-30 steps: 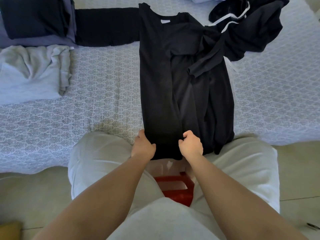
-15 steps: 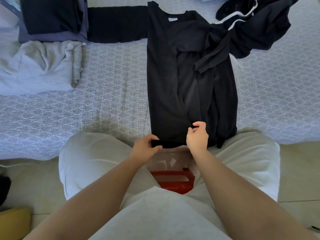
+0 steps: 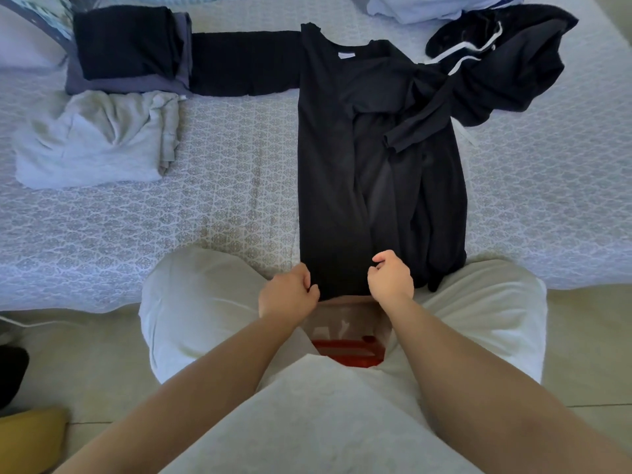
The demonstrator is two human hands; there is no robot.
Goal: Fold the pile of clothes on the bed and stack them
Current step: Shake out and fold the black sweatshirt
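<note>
A long black long-sleeved shirt (image 3: 342, 172) lies lengthwise on the patterned bed cover (image 3: 222, 213), collar far from me, one sleeve stretched out to the left, the other folded across its front. My left hand (image 3: 287, 295) pinches the bottom hem at its left corner. My right hand (image 3: 390, 278) grips the hem a little to the right, fingers curled on the cloth. A folded stack of dark blue and purple clothes (image 3: 130, 53) sits at the far left.
A crumpled grey garment (image 3: 95, 138) lies left of the shirt. A dark hooded garment with white drawstrings (image 3: 506, 59) and pale blue clothes (image 3: 427, 5) lie at the far right. A red object (image 3: 349, 350) sits between my knees on the tiled floor.
Both hands stay on the shirt's bottom hem; the right hand shifted slightly along it, and the left hand has flattened the rolled hem edge. The camera has tilted, showing more of the bed.
</note>
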